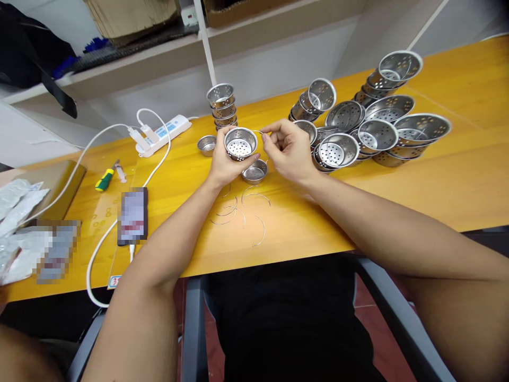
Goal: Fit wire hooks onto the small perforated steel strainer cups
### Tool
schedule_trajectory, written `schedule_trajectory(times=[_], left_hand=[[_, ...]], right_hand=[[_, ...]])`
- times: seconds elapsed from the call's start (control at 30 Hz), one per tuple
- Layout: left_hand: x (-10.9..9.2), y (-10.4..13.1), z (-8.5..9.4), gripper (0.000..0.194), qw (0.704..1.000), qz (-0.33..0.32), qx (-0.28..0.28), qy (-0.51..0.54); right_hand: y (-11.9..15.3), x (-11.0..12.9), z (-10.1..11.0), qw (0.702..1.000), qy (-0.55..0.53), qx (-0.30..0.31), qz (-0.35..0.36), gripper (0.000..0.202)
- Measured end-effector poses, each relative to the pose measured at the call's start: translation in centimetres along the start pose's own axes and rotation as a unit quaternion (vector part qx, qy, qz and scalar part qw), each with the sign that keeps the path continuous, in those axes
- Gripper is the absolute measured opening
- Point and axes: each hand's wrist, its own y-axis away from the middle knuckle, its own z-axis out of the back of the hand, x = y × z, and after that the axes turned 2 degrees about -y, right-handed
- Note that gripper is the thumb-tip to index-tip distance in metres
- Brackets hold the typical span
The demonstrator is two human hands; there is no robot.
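Observation:
My left hand (pixel 223 162) is wrapped round a perforated metal cup (pixel 240 143), its mouth tilted toward me above the table. Beside its rim, my right hand (pixel 289 148) pinches a thin curved wire handle (pixel 258 132) between thumb and finger. Whether the wire's end touches the cup I cannot tell. Just below sits another small metal cup (pixel 255 172) on the table. Several loose curved wires (pixel 259 231) lie on the tabletop nearer to me.
Stacks of perforated cups (pixel 415 130) crowd the right, and one stack (pixel 221 98) stands behind my left hand. A power strip (pixel 164 136), a screwdriver (pixel 105 180), a phone (pixel 132 216) with a white cable, and plastic bags (pixel 24 204) are on the left of the table (pixel 310 233).

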Motion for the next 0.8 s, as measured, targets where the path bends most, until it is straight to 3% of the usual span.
schedule_trajectory(times=[0.27, 0.67, 0.8], left_hand=[[-2.4, 0.1, -0.4, 0.112, 0.997, 0.001, 0.08, 0.018], [-3.8, -0.1, -0.3, 0.101, 0.995, 0.018, 0.093, -0.019], [-3.9, -0.2, 0.0, 0.091, 0.996, 0.02, 0.086, -0.005]], right_hand=[[0.0, 0.4, 0.1, 1.0, 0.009, 0.012, -0.008, 0.051], [-0.1, 0.7, 0.0, 1.0, 0.022, -0.001, -0.018, 0.052], [-0.1, 1.5, 0.2, 0.999, -0.005, 0.044, -0.014, 0.06]])
